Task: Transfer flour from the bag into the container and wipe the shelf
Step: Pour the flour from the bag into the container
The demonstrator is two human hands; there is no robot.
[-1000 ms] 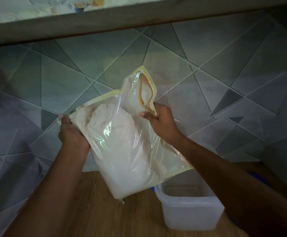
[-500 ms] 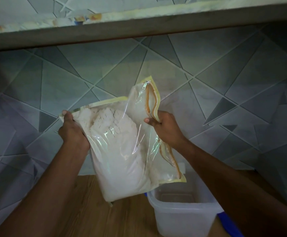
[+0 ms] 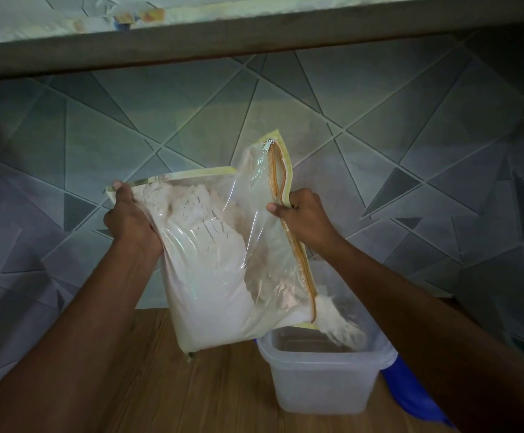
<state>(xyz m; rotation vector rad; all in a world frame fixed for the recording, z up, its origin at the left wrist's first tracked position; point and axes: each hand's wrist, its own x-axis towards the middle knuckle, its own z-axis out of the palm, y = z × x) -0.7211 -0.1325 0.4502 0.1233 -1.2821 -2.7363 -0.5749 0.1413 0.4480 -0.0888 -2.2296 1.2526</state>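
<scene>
Bag (image 3: pixel 223 276): I see clear, glossy plastic film, creased, with pale yellow cloth-like edging.
Zipper (image 3: pixel 277 182): I read orange tape; its pull (image 3: pixel 268 146) looks like shiny metal.
Flour (image 3: pixel 210 295): I note a matt off-white powder, clumped and cracked near the top.
Container (image 3: pixel 326 379): I see frosted translucent plastic, smooth, semi-matt.
Lid (image 3: pixel 410 398): blue plastic, smooth, as far as I can tell.
Shelf surface (image 3: pixel 192 392): I see wood-grain finish, matt brown.
Wall tiles (image 3: pixel 379 151): I see grey, lightly textured, low sheen.
</scene>
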